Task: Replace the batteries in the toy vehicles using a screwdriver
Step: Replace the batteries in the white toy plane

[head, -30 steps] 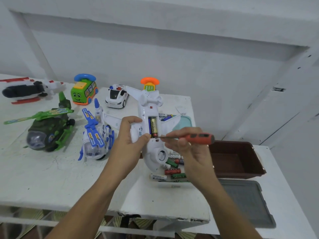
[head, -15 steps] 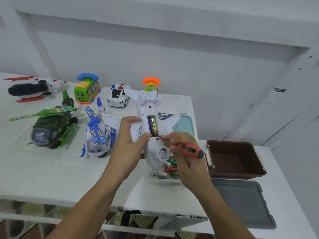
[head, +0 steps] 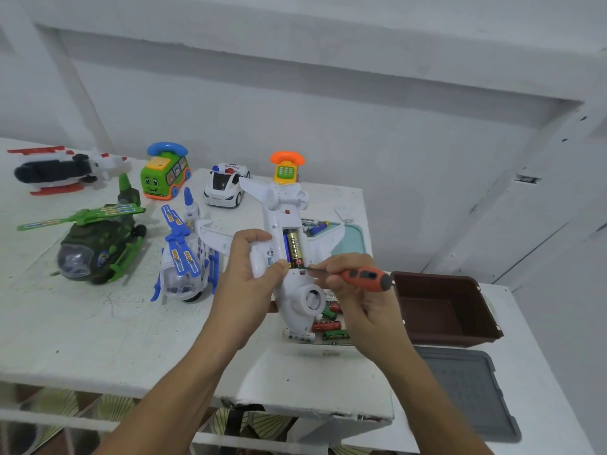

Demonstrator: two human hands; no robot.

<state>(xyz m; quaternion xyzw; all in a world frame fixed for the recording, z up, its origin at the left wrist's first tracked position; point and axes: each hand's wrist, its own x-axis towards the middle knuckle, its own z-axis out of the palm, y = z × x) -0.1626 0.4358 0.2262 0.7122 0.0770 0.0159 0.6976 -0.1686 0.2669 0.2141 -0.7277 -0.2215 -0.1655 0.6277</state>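
Taking the white plastic toy airplane (head: pixel 292 290) as our marker, we begin far to its left. There a black, white and red toy helicopter (head: pixel 65 170) lies at the back of the white painted table (head: pixel 82 339), with a green camouflage toy helicopter (head: pixel 98 249) nearer us. Closer to the airplane stand a green and orange toy bus (head: pixel 164 175) and a white and blue toy helicopter (head: pixel 184 264), the latter just beside the airplane's wing. Behind the airplane sit a white toy police car (head: pixel 225 188) and an orange and yellow toy phone (head: pixel 285 167).

Our left hand (head: pixel 244 277) holds the airplane belly-up above the table, fingers curled round its body, thumb pressed at the edge of the open battery compartment. In that compartment lie a gold and black battery (head: pixel 295 249) and a blue battery (head: pixel 286 249), side by side. Our right hand (head: pixel 356 293) pinches the orange and black screwdriver (head: pixel 364 275) between thumb and fingertips, its tip at the compartment's near end.

Under the airplane lie red and green loose batteries (head: pixel 330 325). Behind its other wing a teal tray (head: pixel 354 244) shows, with more batteries (head: pixel 318 226) at its rim; we cannot tell whether they lie inside. Right of the airplane stands an open-topped brown plastic bin (head: pixel 443 310), and nearer us a grey plastic lid (head: pixel 466 389).
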